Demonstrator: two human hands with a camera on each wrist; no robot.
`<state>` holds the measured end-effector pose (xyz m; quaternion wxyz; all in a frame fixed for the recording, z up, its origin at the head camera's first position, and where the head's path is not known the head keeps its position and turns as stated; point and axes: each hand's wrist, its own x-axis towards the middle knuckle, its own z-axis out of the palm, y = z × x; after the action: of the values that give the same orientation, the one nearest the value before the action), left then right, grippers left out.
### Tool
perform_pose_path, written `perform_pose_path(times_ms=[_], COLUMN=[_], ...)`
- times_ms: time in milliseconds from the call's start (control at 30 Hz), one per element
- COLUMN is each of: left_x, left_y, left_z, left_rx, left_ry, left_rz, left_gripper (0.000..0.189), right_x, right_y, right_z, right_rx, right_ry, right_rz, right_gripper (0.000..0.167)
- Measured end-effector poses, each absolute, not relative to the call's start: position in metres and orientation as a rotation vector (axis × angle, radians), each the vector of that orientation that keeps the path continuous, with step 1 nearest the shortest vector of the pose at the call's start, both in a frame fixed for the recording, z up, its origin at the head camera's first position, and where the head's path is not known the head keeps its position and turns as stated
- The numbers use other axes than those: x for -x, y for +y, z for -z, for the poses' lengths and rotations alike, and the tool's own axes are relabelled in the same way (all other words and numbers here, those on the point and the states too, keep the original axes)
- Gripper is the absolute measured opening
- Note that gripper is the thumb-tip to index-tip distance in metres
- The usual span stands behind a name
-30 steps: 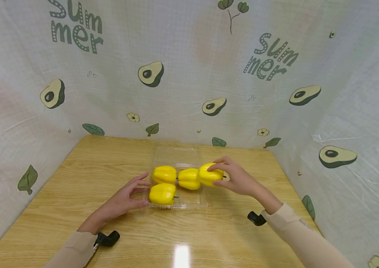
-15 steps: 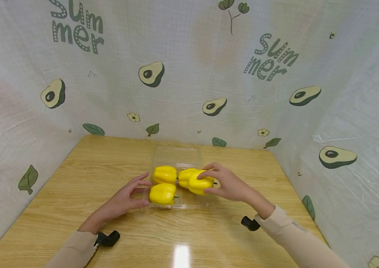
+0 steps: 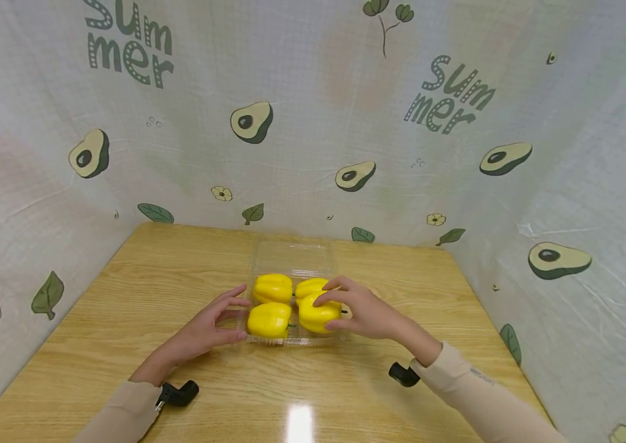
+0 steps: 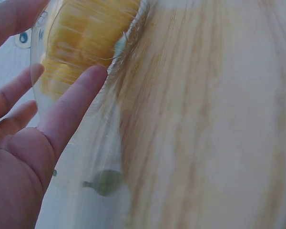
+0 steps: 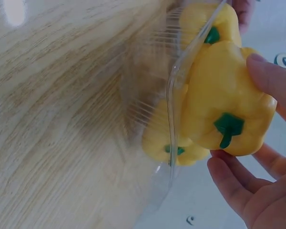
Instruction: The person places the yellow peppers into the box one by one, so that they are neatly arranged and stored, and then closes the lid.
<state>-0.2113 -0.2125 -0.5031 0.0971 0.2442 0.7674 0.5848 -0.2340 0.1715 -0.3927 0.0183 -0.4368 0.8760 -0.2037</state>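
My right hand [image 3: 365, 312] grips a yellow bell pepper [image 3: 315, 314] with thumb and fingers on its two sides. In the right wrist view this bell pepper, green stem toward the camera, hangs over the rim of a clear plastic clamshell box [image 5: 172, 86]. Two yellow bell peppers lie in the box's left half, one behind [image 3: 272, 288] and one in front [image 3: 268, 320]. A third bell pepper [image 3: 307, 287] lies at the back right, partly hidden by the held one. My left hand [image 3: 205, 332], fingers spread and fairly straight, touches the box's left wall.
The box's clear lid [image 3: 293, 257] lies folded back behind it on the wooden table [image 3: 224, 394]. A pale curtain [image 3: 296, 74] with avocado prints and lettering surrounds the table at the back and sides. Each wrist carries a small black mount.
My right hand has moved left and toward me with the bell pepper, from beside the back-right one to over the box's front right. My left hand stays where it was.
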Motion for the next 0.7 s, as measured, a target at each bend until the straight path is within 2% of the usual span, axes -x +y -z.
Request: perform_pose_path(times_ms=[700], left_x=[0.212], left_y=[-0.212], left_z=[0.504], left_rx=[-0.710], left_ry=[2.281], left_rz=[-1.725], left_gripper=[0.059], right_x=[0.236], right_y=[0.166], right_z=[0.403], right_rx=[1.318], right_ry=[2.676], right_rz=[0.588], right_gripper=[0.040])
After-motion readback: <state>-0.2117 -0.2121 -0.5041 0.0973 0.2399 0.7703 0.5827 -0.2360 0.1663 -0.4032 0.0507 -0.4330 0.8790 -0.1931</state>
